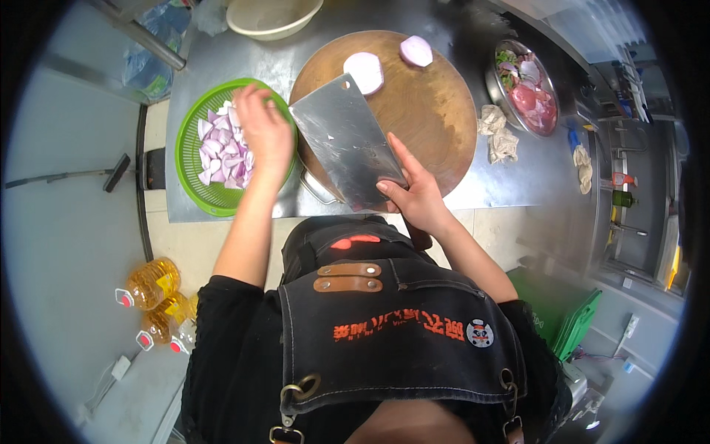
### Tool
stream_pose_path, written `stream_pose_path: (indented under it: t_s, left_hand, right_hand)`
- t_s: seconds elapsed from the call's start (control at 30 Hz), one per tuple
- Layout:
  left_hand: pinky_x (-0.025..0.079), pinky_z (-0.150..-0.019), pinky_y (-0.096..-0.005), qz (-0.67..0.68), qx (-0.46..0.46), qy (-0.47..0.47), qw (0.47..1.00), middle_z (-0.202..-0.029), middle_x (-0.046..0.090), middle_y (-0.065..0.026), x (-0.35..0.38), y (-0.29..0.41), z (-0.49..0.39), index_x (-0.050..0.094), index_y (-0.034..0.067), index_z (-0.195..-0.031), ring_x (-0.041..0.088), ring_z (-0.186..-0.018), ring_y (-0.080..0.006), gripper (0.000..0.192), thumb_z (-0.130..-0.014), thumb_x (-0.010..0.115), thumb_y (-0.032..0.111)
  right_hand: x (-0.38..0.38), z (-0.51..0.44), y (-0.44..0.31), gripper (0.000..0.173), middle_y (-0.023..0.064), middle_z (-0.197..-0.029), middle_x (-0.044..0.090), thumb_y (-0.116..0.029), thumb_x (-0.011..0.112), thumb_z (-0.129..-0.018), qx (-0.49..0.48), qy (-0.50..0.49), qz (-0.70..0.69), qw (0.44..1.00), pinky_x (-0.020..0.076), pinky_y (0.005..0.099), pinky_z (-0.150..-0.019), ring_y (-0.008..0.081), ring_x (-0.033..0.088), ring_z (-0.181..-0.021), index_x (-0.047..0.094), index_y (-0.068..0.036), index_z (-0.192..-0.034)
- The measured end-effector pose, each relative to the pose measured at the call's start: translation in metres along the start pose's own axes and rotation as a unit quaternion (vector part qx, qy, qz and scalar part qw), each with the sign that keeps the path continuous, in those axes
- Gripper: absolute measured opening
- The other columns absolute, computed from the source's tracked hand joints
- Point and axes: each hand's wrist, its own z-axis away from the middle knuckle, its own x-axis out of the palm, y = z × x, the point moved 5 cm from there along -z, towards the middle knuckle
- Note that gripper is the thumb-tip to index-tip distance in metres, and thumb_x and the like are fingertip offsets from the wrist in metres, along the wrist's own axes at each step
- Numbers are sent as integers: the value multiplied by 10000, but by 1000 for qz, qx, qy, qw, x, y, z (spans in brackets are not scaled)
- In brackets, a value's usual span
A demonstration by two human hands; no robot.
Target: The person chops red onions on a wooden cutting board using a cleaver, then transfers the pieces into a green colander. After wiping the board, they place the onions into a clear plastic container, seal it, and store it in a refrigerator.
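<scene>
My right hand (pixel 413 191) grips a broad steel cleaver (pixel 349 139) near the joint of blade and handle, its blade lying flat-side up over the left part of a round wooden chopping board (pixel 427 116). My left hand (pixel 265 125), slightly blurred, hovers over the right side of a green plastic colander (pixel 191 180); whether its fingers touch anything is unclear. Cut pieces of purple onion (pixel 222 150) lie in the colander. Two peeled onion halves rest on the board: one (pixel 364 72) by the blade's far corner, the other (pixel 416 51) near the far edge.
Beyond the colander stands a cream basin (pixel 272 19). On the right a steel bowl (pixel 492 83) holds raw meat and greens, with crumpled cloths (pixel 502 141) beside it. The steel table's near edge (pixel 499 206) runs before me. Oil bottles (pixel 152 283) stand at lower left.
</scene>
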Motion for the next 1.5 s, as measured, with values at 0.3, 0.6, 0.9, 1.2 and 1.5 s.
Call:
stream_pose_path:
  t_s: [0.3,0.6,0.9,1.2,1.5]
  left_hand:
    - [413,-1015,-441,74,-113,-202,970,-1201,521,-243,103,49,15,551,-32,-1152,495,-1173,-398,529,-777,747,285]
    - [464,-970,-424,55,-207,-237,948,-1212,539,-237,143,95,17,470,-34,-1300,553,-1132,-374,827,-659,808,363]
    - [491,-911,-373,221,-240,-186,927,-1194,586,-188,105,116,128,495,-35,-1284,599,-1071,-283,699,-712,830,188]
    - [513,-797,-294,258,-367,-127,885,-984,657,-105,110,116,131,550,-55,-1171,620,-891,-163,490,-780,786,124]
    - [515,-753,-270,246,-353,-138,892,-973,665,-101,110,120,126,564,-56,-1135,627,-852,-145,408,-801,764,66]
  right_hand:
    - [-123,21,-16,244,218,-865,687,-151,644,-886,-36,224,523,822,541,428,-686,389,669,-802,544,-42,-1080]
    - [-167,-3,5,325,215,-705,656,-242,630,-871,3,32,647,762,509,510,-616,417,652,-664,424,-34,-1012]
    - [-172,22,-22,196,233,-638,621,-87,546,-879,-82,-14,557,826,511,514,-598,430,634,-618,416,-5,-1000]
    - [-133,33,-40,318,220,-653,632,0,546,-769,-133,-73,593,791,521,505,-595,415,648,-638,408,-16,-1056]
    - [-125,23,-33,313,261,-712,631,15,536,-775,-99,-119,590,792,503,534,-633,454,636,-701,396,13,-1055]
